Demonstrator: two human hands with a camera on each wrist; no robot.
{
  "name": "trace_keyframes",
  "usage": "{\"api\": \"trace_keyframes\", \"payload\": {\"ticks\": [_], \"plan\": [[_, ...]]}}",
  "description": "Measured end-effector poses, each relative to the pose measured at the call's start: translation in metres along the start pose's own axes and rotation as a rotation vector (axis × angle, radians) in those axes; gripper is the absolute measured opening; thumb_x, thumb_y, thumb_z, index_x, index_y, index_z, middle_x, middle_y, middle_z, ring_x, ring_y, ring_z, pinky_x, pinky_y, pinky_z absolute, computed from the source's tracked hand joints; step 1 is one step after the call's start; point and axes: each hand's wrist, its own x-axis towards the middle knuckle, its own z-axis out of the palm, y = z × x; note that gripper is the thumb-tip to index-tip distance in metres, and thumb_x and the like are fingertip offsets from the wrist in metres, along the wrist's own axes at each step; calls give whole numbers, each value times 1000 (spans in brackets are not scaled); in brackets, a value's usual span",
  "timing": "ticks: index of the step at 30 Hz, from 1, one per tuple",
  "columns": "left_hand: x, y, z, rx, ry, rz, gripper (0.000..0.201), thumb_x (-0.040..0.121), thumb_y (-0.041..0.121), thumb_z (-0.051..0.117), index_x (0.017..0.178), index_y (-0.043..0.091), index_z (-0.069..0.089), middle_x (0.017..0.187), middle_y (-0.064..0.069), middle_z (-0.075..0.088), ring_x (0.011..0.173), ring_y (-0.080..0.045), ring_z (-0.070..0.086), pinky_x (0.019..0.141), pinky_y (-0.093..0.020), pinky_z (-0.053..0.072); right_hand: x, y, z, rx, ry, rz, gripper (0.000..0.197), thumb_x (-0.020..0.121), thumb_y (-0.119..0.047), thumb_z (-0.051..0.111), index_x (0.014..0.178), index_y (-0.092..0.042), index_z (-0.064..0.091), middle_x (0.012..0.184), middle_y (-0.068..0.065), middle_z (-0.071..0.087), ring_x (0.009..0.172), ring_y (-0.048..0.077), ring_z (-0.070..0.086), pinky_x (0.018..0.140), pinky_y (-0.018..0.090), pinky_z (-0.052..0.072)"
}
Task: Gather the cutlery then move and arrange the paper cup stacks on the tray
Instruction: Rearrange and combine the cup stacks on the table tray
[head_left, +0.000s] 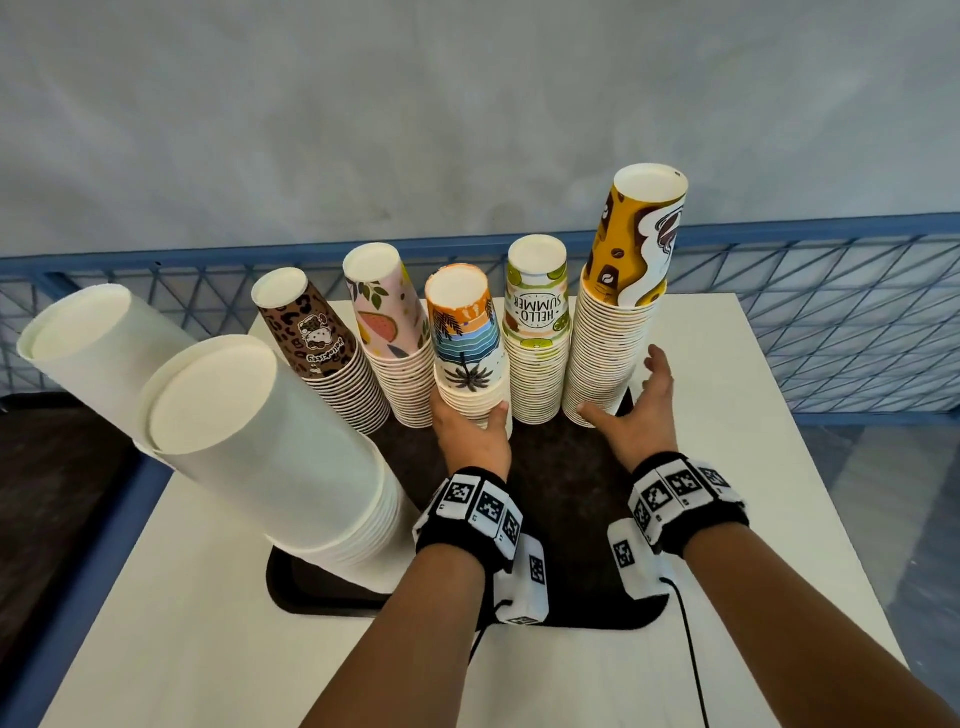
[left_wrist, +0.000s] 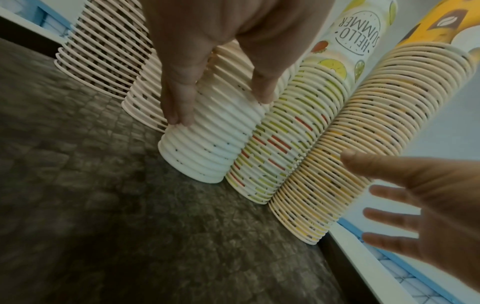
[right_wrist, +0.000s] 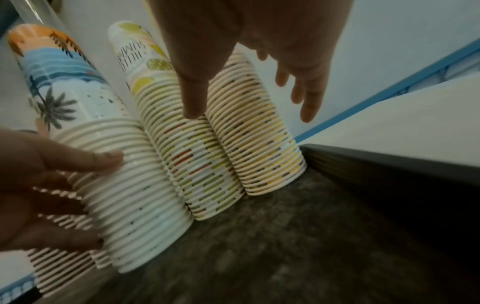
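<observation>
Several upside-down paper cup stacks stand in a row on the black tray (head_left: 566, 519). My left hand (head_left: 469, 410) grips the low part of the palm-tree stack (head_left: 467, 332), thumb on its right side and fingers on its left; the left wrist view shows this grip, left hand (left_wrist: 221, 102) on the stack (left_wrist: 207, 148). My right hand (head_left: 623, 389) is spread open at the tall yellow coffee-print stack (head_left: 613, 338), thumb by its front base and fingers past its right side. Whether it touches is unclear. No cutlery shows.
A Hello Summer stack (head_left: 537, 338) stands between the two hands' stacks. A fruit-print stack (head_left: 395, 332) and a leopard-print stack (head_left: 322, 343) stand to the left. Two big white stacks (head_left: 260, 441) rise at the tray's left. The white table (head_left: 753, 415) ends at a blue mesh rail (head_left: 831, 291).
</observation>
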Motion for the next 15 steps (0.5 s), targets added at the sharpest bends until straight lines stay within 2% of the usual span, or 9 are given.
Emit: {"api": "trace_keyframes", "payload": {"ticks": [3,4,7,11,15], "plan": [[4,2,5,-9,27,-52,80,77,14,72,142,10,26,141,-13,44,130,-30,43,107,-35,35,2,5,1,103,-86,1,99,69,-12,78,145,-16,15,150,6,31,135,23,33,104,28,30],[5,3,7,-8,38,-66,79,78,15,71,142,10,26,140,-14,45,129,-31,44,106,-36,36,3,8,2,124,-95,4,96,70,-11,77,145,-17,16,148,5,34,134,23,36,103,29,33],[9,4,10,-8,71,-66,78,77,17,72,141,8,28,139,-14,45,128,-32,44,104,-36,36,6,15,5,104,-92,33,88,77,-13,71,145,-18,16,148,6,36,134,27,38,108,41,35],[15,6,16,3,108,-26,80,74,16,75,138,3,30,140,-15,40,131,-30,39,106,-32,31,9,18,9,92,-66,28,74,83,-14,64,143,-14,22,146,8,39,132,29,40,108,41,36],[19,7,18,-29,133,-78,75,72,21,77,131,1,35,134,-16,46,124,-31,46,101,-32,37,12,21,13,100,-40,24,70,83,-17,64,142,-14,26,144,9,41,130,30,42,107,47,39]]}}
